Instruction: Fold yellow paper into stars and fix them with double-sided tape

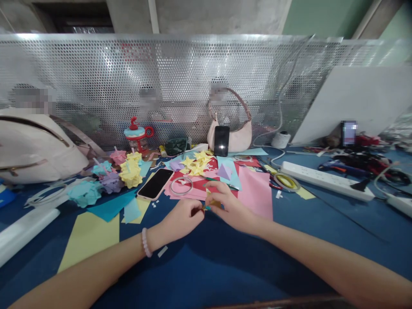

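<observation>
Over the front of the paper pile, my left hand (182,218) and my right hand (230,208) meet at the fingertips. Between them is a small yellow paper piece (213,203), pinched by both hands and mostly hidden by the fingers. Just behind lie red and pink paper sheets (255,189), with a roll of clear tape (181,186) on them. Several yellow folded paper pieces (198,163) are heaped further back, beside a lilac folded piece (224,171). A bead bracelet circles my left wrist.
Left of the pile lies a phone (156,183); folded paper balls (85,193) sit beyond it. A pale handbag (230,135) with a dark phone leaning on it, a red-handled cup (138,135) and a backpack (35,146) line the back. A power strip (326,181) lies right.
</observation>
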Demonstrator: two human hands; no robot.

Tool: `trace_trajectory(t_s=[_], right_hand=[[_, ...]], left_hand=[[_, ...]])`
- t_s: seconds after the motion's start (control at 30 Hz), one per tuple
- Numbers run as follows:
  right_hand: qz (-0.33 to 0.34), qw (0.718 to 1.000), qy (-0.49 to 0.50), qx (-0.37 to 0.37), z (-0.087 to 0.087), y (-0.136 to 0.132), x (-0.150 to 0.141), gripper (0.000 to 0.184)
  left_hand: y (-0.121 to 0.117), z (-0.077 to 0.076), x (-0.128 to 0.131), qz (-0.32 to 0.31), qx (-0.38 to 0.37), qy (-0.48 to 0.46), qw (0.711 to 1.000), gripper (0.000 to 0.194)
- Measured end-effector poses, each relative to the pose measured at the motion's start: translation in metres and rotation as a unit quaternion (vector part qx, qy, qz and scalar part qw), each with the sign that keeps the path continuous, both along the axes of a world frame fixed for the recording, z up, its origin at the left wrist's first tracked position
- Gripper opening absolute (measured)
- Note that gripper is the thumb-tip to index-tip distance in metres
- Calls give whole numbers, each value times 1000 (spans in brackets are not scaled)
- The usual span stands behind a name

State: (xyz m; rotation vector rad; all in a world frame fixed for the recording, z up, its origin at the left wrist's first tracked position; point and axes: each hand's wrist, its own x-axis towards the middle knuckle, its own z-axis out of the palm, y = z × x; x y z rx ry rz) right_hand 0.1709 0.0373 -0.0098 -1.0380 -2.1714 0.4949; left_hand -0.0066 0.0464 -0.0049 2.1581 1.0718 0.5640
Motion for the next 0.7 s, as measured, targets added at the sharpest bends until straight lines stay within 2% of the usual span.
trace_trajectory(t_s=[0.37,0.53,0.7], right_hand=[[13,999,-31,41,3,-2,0,20],[5,993,-55,109,2,-3,-2,18],[-1,974,-83,211,1,-4,-1,14]], left_hand=[[-4,1,-1,-9,-7,-2,1000,15],[-5,1,0,-8,-13,-7,1000,15],[-5,1,0,-1,-37,-4,999,16]])
